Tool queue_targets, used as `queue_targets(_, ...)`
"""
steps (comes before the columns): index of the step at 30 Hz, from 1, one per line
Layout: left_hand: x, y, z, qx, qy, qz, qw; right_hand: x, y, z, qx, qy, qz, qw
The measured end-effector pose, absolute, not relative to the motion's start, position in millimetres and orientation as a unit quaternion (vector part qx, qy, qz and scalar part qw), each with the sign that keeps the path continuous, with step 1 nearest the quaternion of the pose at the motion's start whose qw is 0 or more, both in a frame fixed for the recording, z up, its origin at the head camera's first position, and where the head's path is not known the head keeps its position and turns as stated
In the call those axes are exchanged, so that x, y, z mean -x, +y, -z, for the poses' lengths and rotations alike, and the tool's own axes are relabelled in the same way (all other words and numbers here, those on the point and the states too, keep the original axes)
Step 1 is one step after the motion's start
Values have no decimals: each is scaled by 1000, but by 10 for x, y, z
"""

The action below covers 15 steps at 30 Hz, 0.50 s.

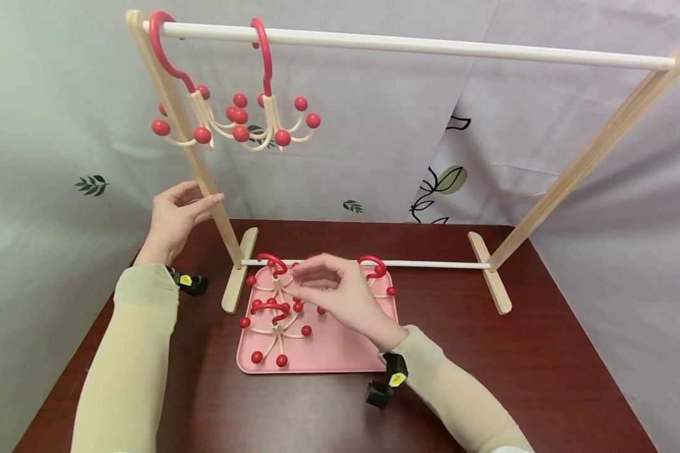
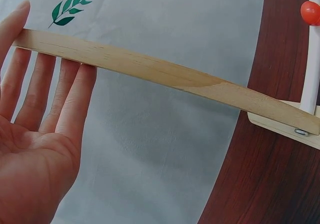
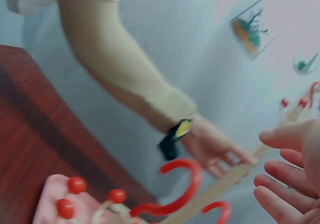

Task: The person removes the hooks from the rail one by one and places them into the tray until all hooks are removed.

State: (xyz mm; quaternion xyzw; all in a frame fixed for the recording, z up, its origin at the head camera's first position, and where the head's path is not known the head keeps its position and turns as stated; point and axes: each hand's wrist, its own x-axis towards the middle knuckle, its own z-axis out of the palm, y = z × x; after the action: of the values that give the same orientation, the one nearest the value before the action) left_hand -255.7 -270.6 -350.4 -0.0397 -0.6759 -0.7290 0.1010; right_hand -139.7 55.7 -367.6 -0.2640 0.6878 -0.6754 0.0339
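Note:
My left hand (image 1: 172,217) grips the left wooden post (image 2: 135,67) of a standing rack between thumb and fingers. In the head view my right hand (image 1: 345,296) hovers over a pink tray (image 1: 340,352), thumb and fingers apart with nothing between them. Several multi-arm hangers lie on the tray, each with a red hook and red ball tips; the front-left hanger (image 1: 277,328) is nearest me. Behind it lies another hanger (image 1: 277,283), and a third hanger (image 1: 374,270) sits at the back right, partly hidden by my right hand.
Two similar hangers, an outer one (image 1: 172,69) and an inner one (image 1: 267,69), hang at the left end of the white top rail (image 1: 430,45). A white lower rail (image 1: 436,264) passes behind the tray. The right post (image 1: 595,157) stands on a wooden foot (image 1: 490,274).

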Motion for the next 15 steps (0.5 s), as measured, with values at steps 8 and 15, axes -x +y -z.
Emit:
queue_targets(8, 2553, -2711, 3512, 41, -672, 733, 102, 1535, 652, 3282, 292, 677, 674, -45)
queue_targets(15, 2579, -2715, 3523, 41, -673, 732, 101, 1678, 706, 3093, 286, 677, 675, -65)
